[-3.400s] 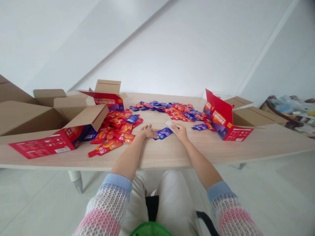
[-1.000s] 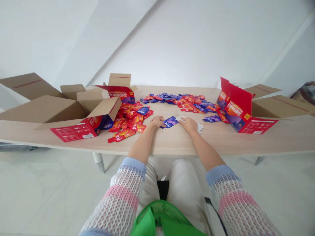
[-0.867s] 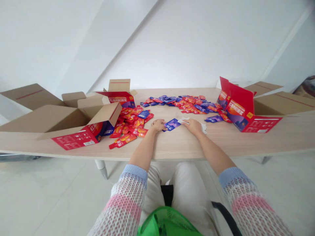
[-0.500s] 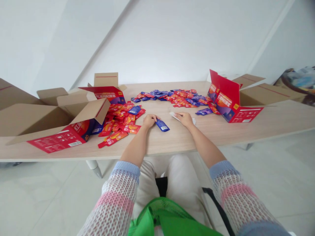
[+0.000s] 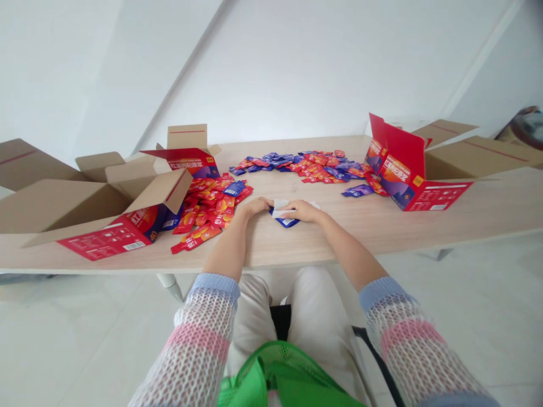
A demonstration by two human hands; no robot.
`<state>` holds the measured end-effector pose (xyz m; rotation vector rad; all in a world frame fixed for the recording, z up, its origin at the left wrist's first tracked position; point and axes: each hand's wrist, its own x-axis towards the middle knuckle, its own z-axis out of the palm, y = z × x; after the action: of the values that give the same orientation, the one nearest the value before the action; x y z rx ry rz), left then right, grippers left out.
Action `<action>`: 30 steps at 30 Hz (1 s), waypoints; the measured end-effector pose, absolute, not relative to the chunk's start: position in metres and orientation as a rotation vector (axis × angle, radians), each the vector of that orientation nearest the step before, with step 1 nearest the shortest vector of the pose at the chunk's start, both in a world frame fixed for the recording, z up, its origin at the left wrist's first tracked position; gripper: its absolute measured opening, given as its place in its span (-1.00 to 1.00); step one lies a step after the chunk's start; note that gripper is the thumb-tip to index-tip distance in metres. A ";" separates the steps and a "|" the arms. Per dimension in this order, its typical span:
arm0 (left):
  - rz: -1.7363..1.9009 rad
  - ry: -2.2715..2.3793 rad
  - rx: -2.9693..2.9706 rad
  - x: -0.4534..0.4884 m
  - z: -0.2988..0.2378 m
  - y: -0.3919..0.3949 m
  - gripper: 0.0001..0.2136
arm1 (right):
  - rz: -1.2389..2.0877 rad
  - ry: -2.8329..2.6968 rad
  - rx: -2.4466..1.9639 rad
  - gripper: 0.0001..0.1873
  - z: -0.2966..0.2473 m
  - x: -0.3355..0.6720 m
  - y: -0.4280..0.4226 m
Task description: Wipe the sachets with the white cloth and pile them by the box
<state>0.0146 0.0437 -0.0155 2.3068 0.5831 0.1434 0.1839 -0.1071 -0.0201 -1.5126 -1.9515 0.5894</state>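
Note:
A blue sachet [image 5: 287, 221] lies on the wooden table [image 5: 322, 237] right in front of me. My left hand [image 5: 255, 205] rests at its left end, fingers curled on it. My right hand [image 5: 304, 211] presses a white tissue or wipe [image 5: 279, 206] down on top of the sachet, covering most of it. A heap of red and blue sachets [image 5: 212, 206] lies just left of my left hand. A longer spread of mixed sachets [image 5: 309, 164] runs across the far side of the table.
Open cardboard cartons [image 5: 63, 198] and a red printed box [image 5: 186, 161] stand at the left. Another red box [image 5: 403, 175] with brown cartons [image 5: 470, 155] behind it stands at the right. A green mesh basket [image 5: 288, 379] sits on my lap.
My right hand has brought the white tissue leftward from beside the blue sachet onto it. The left hand stays on the sachet's left end. The sachet turned earlier from flat to angled.

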 end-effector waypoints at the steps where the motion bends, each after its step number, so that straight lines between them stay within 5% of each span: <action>1: 0.101 0.518 2.259 0.014 -0.013 0.044 -0.54 | 0.703 -1.981 -1.460 -0.53 -0.017 0.187 -0.108; 9: 0.098 0.409 2.103 0.003 -0.011 0.040 -0.47 | 1.191 -1.758 -1.194 -0.48 -0.003 0.198 -0.130; 14: 0.444 0.625 2.118 0.013 -0.024 0.039 -0.47 | 0.797 -1.097 -1.139 -0.36 -0.017 0.197 -0.117; 19: 0.288 0.864 2.544 0.021 -0.027 0.039 -0.49 | 0.453 -0.872 -1.148 -0.30 -0.020 0.207 -0.106; 30: 0.213 1.268 2.750 0.034 -0.032 0.016 -0.43 | 0.258 -1.810 -1.668 -0.51 -0.029 0.181 -0.109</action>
<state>0.0341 0.0159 -0.0324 2.7500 1.2685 0.2133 0.1815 -0.1094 -0.0292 -1.6684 -1.8103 0.2584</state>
